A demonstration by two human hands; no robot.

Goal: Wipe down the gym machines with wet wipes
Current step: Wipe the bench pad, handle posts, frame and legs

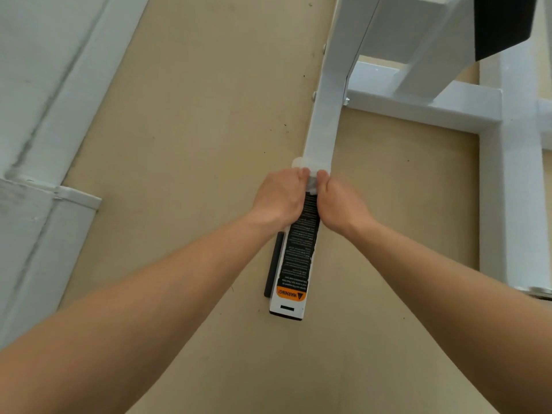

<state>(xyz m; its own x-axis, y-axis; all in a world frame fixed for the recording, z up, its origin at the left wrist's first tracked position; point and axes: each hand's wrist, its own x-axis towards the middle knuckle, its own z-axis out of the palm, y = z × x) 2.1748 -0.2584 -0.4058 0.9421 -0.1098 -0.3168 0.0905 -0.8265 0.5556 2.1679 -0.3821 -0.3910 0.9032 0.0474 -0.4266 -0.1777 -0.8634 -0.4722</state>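
Head view: looking down on tan floor (194, 144) under white machine frame (493, 174). Tracking its floor beam (325, 127) as landmark. Seeing warning label (298, 252) along beam's near end. Clamping beam from left with left hand (279, 197), from right with right hand (340, 204), fingers curled tight. Pinching wet wipe (310, 171) between both hands, wrapping it over beam top, just past label's far end.

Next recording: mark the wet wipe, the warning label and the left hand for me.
wet wipe (302, 163): head view, on its bunched band farthest from the camera.
warning label (298, 252): head view, on its black text panel.
left hand (279, 195): head view, on the back of the hand.
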